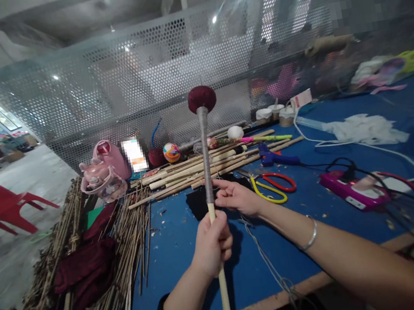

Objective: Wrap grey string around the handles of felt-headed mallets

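Note:
My left hand (213,244) is wrapped round the bare lower part of a pale wooden stick (225,300), held upright over the table. The stick's upper shaft is wound with grey yarn (206,150), and a dark red padded ball (201,99) caps it, like a mallet head. Close to the lower end of the winding is my right hand (238,198), index finger reaching to the shaft and the other fingers curled. From under it a loose grey strand (266,259) hangs down past the table edge; the grip on the strand is partly hidden.
Blue tabletop (307,233) carries yellow-and-red scissors (272,188), a blue glue gun (276,156), a purple power strip (351,190) with cables, and wooden sticks (178,173). Bundled twigs (131,247) and dark red cloth (87,270) lie left. A perforated metal screen (119,80) stands behind.

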A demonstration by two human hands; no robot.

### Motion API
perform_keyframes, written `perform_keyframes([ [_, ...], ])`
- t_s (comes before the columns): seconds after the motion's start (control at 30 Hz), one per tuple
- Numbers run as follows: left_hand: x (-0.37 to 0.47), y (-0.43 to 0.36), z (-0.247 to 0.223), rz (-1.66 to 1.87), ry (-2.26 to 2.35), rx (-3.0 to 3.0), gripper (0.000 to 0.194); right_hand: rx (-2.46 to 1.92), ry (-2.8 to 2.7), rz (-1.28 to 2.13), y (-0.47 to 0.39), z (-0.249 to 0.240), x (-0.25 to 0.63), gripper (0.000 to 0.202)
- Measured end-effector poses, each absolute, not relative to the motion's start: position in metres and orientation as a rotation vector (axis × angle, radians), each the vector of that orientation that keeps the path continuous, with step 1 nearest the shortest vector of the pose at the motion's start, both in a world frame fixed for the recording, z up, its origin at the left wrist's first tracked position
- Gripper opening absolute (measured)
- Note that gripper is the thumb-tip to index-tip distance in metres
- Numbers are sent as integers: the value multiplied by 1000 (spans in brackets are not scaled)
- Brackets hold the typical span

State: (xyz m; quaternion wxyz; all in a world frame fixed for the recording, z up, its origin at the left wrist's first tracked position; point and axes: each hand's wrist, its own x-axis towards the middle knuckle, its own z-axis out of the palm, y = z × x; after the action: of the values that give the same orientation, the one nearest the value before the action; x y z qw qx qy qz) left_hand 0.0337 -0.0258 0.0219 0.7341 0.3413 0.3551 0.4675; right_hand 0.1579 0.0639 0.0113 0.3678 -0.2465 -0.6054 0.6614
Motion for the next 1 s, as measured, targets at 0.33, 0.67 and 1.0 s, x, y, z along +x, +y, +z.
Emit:
perform_keyframes([
  [0.33,38,-22,14,1294,1005,885,33,-627,-1462,1717,67,15,164,63],
  [0.67,31,-21,24,1150,953,841,41,-610,-1336,1735,66,17,164,66],
  [1.0,32,-24,26,1235,1069,1007,32,-568,-1328,1752,62,22,163,69],
])
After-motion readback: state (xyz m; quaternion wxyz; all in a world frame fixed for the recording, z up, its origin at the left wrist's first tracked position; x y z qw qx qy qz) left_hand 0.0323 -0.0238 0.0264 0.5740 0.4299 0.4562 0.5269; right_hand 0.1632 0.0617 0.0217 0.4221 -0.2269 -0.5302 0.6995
